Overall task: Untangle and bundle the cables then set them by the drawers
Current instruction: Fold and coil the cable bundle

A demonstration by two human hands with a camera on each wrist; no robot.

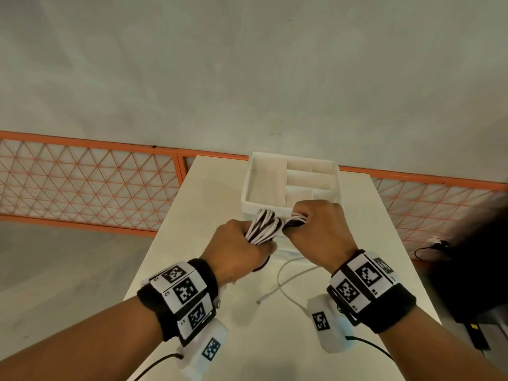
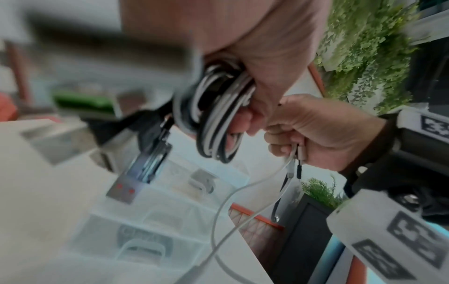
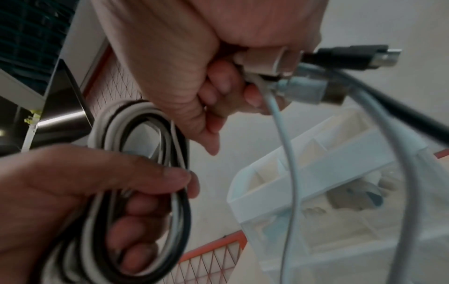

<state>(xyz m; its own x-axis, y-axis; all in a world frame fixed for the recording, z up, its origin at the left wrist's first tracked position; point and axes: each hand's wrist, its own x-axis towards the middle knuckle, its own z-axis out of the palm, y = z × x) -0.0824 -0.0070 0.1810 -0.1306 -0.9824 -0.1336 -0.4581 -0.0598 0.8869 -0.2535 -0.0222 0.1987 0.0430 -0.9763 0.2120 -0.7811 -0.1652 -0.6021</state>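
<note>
Over table (image 1: pixel 192 270): left hand (image 1: pixel 233 251) grips coil (image 1: pixel 264 226), right hand (image 1: pixel 321 229) seemingly plugs (image 3: pixel 352 55).
</note>
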